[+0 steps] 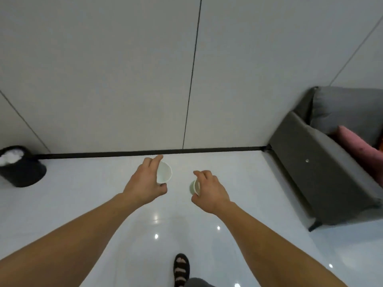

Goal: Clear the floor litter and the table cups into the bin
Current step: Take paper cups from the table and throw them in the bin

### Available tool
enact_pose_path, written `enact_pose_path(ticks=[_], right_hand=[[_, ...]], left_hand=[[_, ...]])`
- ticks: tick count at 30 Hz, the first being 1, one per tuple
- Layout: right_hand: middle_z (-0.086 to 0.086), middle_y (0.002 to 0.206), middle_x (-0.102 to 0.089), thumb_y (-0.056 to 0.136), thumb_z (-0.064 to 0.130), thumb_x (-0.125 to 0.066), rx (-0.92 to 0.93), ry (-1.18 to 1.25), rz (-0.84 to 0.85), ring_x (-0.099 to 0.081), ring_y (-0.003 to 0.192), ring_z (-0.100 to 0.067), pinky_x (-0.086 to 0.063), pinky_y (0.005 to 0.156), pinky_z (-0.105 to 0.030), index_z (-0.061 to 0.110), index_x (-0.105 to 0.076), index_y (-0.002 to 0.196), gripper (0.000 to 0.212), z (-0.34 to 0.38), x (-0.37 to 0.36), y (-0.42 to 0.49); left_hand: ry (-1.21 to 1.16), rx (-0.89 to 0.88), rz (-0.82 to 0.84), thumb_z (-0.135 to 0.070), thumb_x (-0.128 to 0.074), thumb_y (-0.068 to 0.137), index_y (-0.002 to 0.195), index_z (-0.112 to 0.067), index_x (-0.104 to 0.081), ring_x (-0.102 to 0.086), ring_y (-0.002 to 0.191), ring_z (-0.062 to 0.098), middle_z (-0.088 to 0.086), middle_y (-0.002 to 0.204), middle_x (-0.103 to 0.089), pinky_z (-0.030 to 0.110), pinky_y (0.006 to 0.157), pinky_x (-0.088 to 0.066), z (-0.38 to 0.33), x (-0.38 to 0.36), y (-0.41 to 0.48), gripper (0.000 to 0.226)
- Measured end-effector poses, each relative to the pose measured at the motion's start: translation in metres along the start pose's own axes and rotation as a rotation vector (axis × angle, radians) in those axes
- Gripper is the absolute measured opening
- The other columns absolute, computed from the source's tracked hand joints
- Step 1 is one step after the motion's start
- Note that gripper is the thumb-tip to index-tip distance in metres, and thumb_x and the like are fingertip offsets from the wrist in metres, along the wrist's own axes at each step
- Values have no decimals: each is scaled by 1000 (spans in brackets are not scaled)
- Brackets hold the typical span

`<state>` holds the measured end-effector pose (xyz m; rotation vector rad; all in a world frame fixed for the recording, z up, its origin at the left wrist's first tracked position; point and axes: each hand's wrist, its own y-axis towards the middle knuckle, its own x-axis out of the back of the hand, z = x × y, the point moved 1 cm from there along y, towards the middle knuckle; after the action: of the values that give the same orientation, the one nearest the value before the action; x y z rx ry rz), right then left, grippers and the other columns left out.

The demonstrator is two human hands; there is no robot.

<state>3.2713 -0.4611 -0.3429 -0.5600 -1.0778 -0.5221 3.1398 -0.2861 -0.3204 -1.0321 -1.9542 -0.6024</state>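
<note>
No writing, label, brand, number or sign can be read anywhere in view. The white cup (164, 172) held in the left hand (145, 181) and the pale cup (194, 186) held in the right hand (209, 189), both near 6 o'clock, show plain surfaces. So does the black bin (22, 175) at 9 o'clock.

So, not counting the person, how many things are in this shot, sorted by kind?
Cups: 2, the left cup gripped by the left hand, the right cup by the right hand
Bins: 1, the black bin
Sofas: 1, the grey sofa
Cushions: 1, the pink cushion
Total: 5
</note>
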Motion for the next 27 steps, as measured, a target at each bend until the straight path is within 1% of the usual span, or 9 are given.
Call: enact_pose_path(ticks=[5,10,15,18,21,24,27], right_hand=[[1,145,-31,82,32,-62,190,-52,84,-38,127,-25,-47,94,-35,26,-24,149,78,57,-10,84],[0,145,-31,81,31,-60,388,-83,161,-38,126,-26,-46,92,-35,25,-24,150,78,122,-22,152],[0,145,-31,82,32,-60,555,-132,255,-38,126,-25,-46,94,-35,25,-24,150,77,203,-50,199],[1,143,-31,82,33,-60,661,-157,298,-40,124,-25,-46,92,-34,26,-24,149,76,264,-76,218],[1,144,-31,83,33,-61,749,-185,320,-40,124,-25,-47,91,-35,26,-24,149,76,329,-103,234],[1,145,-30,83,33,-62,788,-211,351,-39,125,-25,-48,93,-35,26,-22,150,78,392,-129,248],[1,145,-30,83,33,-61,809,-222,358,-39,125,-24,-47,91,-34,26,-21,150,78,451,-147,265]], left_hand=[[25,179,-110,-35,-70,74,147,-27,-27,-45,117,20,-3,135,-36,32,92,-45,57,44,21,85],[59,379,-228,-34,-73,73,143,-26,-30,-47,112,21,-1,131,-38,31,89,-46,117,84,22,83],[42,572,-316,-35,-74,73,142,-25,-31,-47,112,21,-1,131,-38,33,90,-48,179,111,-9,82],[28,702,-372,-33,-74,72,142,-24,-32,-48,113,22,0,132,-39,35,91,-48,228,134,-32,82],[27,767,-415,-33,-75,72,143,-23,-32,-49,113,24,1,133,-40,36,90,-49,282,158,-46,83],[9,800,-456,-33,-74,72,143,-22,-31,-49,112,24,1,133,-39,35,90,-49,336,189,-52,84],[14,816,-463,-35,-73,72,143,-22,-31,-50,112,24,1,134,-38,36,90,-48,386,224,-55,83]])
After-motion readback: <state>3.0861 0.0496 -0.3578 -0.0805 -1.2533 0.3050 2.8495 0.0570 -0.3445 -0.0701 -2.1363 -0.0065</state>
